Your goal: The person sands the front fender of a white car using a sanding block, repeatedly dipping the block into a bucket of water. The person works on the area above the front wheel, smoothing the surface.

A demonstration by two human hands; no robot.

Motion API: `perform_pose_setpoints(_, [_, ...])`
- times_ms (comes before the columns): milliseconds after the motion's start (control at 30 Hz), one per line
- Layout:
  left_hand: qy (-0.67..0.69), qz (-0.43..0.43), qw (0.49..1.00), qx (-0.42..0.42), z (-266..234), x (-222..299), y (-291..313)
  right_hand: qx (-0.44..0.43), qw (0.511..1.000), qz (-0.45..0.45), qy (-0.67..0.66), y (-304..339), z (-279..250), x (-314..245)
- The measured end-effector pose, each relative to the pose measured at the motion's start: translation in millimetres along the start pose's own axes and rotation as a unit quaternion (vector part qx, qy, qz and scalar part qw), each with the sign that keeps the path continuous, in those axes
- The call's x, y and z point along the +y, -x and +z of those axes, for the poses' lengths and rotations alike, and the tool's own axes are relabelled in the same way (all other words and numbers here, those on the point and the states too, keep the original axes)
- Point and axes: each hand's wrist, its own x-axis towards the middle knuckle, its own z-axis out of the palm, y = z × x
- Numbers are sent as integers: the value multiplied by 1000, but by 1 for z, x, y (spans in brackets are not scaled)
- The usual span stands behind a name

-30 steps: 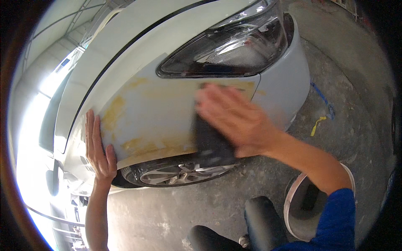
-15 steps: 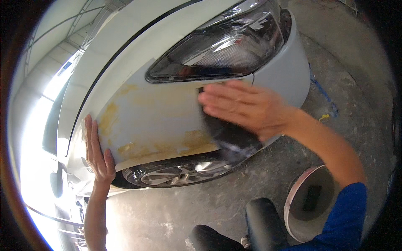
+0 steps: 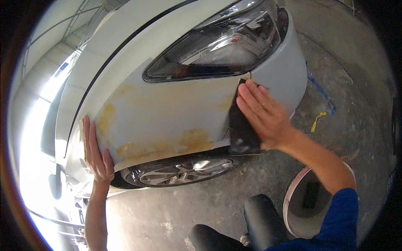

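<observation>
Laid the left hand (image 3: 99, 163), unclenched, flat against the grey fender (image 3: 167, 111) at the left of the frame, pointing its close-set fingers upward and standing its thumb a little apart. Stretched the left forearm almost straight up from the lower left edge. Pressed the right hand (image 3: 268, 125), with extended, slightly parted fingers aimed up and left, over the black pad (image 3: 241, 133) right of centre, on the fender's front end. Could not tell of any clamping by the hidden thumb. Slanted the right forearm down toward the lower right. Held the two hands well apart. Counted one pad, one headlight (image 3: 226, 50) at upper middle, one wheel (image 3: 186, 173) below centre, one bucket (image 3: 289, 194) at lower right, and two strips at right: one blue (image 3: 320, 87), one yellow (image 3: 318, 121).
</observation>
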Motion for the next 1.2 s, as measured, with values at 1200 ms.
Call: perform_pose_setpoints(1200, [-37,-1,999,-10,-9,-8,8,5,997,-73,39,-23,13,-9])
